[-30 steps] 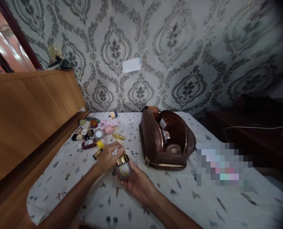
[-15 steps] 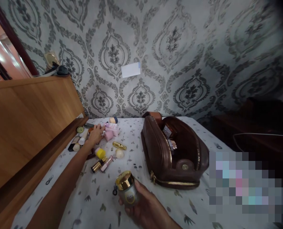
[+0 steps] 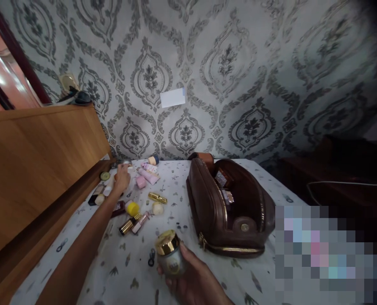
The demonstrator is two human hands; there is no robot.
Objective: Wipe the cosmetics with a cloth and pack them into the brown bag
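R hand [image 3: 193,271] holds gold-lidded jar [image 3: 172,262] near, left of brown bag [image 3: 206,201]; L hand [image 3: 122,180] far left by pink pot [image 3: 140,182], grip can't tell; looks like reach step, next prob. needs care btwn items

Cannot identify the shiny item [image 3: 127,162] at the left fingers [image 3: 122,170], nor tell touching from apart: too blurred. Cannot read the jar [image 3: 173,264] label, too small, or see the right fingers [image 3: 188,256] fully behind it. Cannot see the dark bottle's [image 3: 119,208] left end, under the left forearm [image 3: 87,237], or the bag's [image 3: 204,199] shadowed floor.
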